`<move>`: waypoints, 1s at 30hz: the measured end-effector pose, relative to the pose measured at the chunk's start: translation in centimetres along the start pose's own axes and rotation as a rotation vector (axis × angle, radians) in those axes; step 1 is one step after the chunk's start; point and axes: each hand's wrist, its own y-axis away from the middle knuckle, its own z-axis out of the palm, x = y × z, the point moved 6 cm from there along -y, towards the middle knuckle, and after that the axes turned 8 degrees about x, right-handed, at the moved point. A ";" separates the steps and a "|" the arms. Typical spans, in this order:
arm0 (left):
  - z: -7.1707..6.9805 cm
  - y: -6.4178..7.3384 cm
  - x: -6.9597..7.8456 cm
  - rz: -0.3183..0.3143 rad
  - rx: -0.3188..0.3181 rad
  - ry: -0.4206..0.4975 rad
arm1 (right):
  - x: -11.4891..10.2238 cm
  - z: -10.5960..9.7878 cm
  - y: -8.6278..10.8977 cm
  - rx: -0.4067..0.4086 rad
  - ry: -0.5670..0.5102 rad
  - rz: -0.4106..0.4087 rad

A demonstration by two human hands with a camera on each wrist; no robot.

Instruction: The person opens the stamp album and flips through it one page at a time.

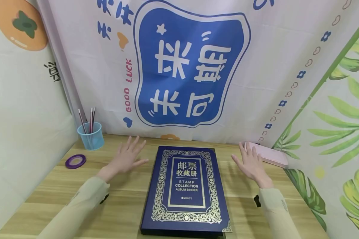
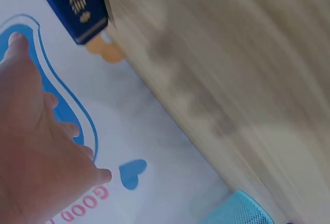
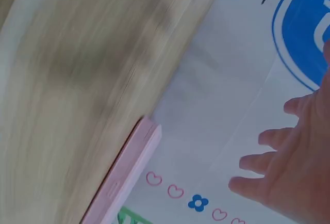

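Note:
A dark blue stamp album [image 1: 186, 186] with silver ornament lies flat and closed on the wooden table, its spine lettering visible in the left wrist view. To its left, my left hand [image 1: 126, 158] is held with fingers spread and nothing in it. My right hand [image 1: 251, 165] is likewise spread on the album's other side, holding nothing. Beyond the right fingertips lies a pink case [image 1: 267, 155], whose edge also appears in the right wrist view. Shadows of both hands fall on the tabletop in the wrist views.
A light blue mesh cup [image 1: 91, 136] with several pencils stands at the back left. In front of it lies a roll of purple tape [image 1: 75, 161]. A printed cloth [image 1: 191, 66] hangs behind the wooden table [image 1: 116, 212], and leaf-patterned cloth [image 1: 344, 132] borders the right side.

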 end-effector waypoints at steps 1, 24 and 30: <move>0.2 0.2 0.3 0.014 0.005 0.001 | -0.2 0.1 0.1 -0.005 -0.031 -0.005; 1.3 6.8 10.6 0.343 -0.138 0.193 | -3.9 4.9 2.4 -0.284 -0.895 0.132; 1.3 8.4 12.7 0.388 -0.202 0.210 | -4.3 5.8 2.7 -0.325 -0.973 0.207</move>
